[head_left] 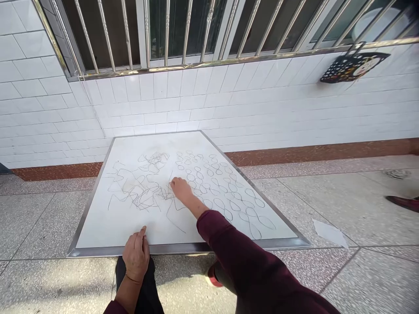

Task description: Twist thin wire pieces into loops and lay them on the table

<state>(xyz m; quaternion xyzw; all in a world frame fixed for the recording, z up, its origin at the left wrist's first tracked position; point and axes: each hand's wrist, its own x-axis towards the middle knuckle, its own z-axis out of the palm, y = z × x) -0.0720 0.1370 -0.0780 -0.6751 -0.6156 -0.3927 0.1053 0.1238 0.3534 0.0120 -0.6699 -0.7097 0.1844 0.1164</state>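
My right hand [182,190] reaches over the white-topped table [94,231], fingers pinched together at the right side of a tangle of thin bent wires [144,194]. A thin wire seems to be at its fingertips, though the fingers partly hide it. My left hand [135,253] rests on the near metal edge, one finger stretched onto the top and the others bent; nothing shows in it. Right of my right hand lie several thin dark wire loops [234,205], many twisted into figure eights. A smaller wire tangle [156,159] sits towards the far side.
A white tiled wall [183,102] and barred window [166,35] stand behind the table. A patterned bag [352,67] hangs from the bars at right. White paper [330,233] lies on the floor, and a dark red shoe [404,203] shows at the right edge.
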